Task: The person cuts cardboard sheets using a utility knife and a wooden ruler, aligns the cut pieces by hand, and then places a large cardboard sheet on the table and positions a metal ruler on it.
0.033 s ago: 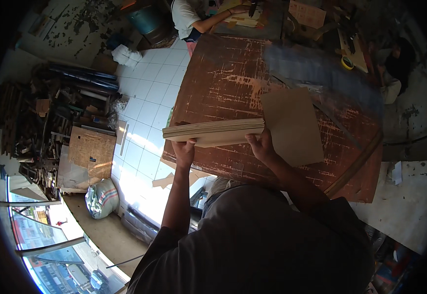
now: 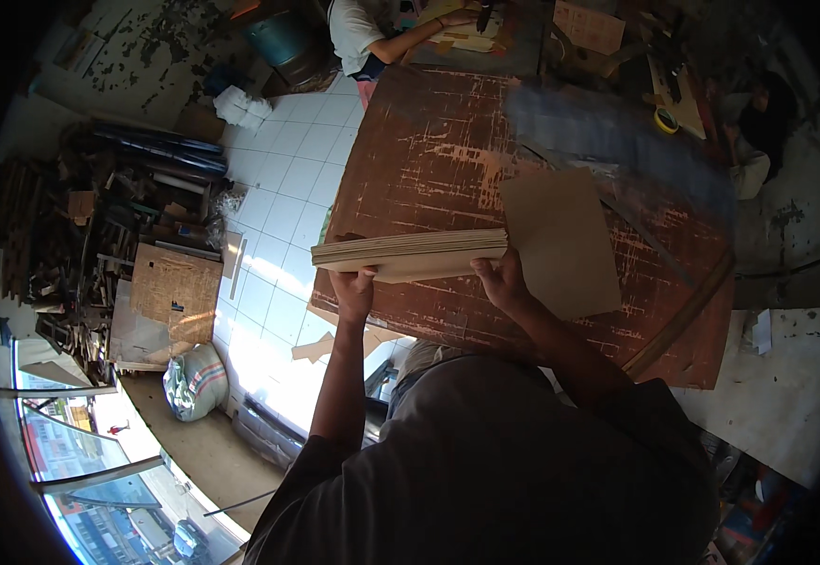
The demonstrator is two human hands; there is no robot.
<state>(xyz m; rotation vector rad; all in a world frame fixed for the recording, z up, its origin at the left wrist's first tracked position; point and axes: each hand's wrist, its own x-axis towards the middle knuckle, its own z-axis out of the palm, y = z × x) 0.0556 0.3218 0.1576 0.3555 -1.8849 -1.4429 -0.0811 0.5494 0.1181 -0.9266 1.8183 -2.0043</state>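
Dim workshop surroundings match the earlier frame almost exactly: both hands keep the same hold, and the stack they carry sits at nearly the same height and slant, any shift too slight to judge. Taking that stack as the dial's centre, with twelve straight ahead, a large reddish-brown, scratched wooden counter (image 2: 429, 179) spreads beneath and beyond it. One flat, tan rectangular cardboard sheet (image 2: 560, 254) lies at three o'clock, just beside the stack's end. A bluish, see-through sheet (image 2: 617, 141) and a round yellow tape roll (image 2: 665, 120) are farther off at two. White floor tiles (image 2: 283, 179) show at ten, a jumbled heap of dark wooden scraps (image 2: 99, 245) at nine, and a bulging, pale woven sack with coloured stripes (image 2: 196, 381) at eight. Between eleven and twelve, a co-worker in a white shirt (image 2: 358, 38) reaches over papers.

Held between the two hands is a thick, long stack of tan cardboard sheets (image 2: 410, 260), its layered edge facing up. The left hand (image 2: 351, 292) pinches it at eight o'clock, the right hand (image 2: 500, 281) between three and four, each with its thumb on the near face; most other fingers are hidden. Whether its lower edge touches the counter I cannot tell.
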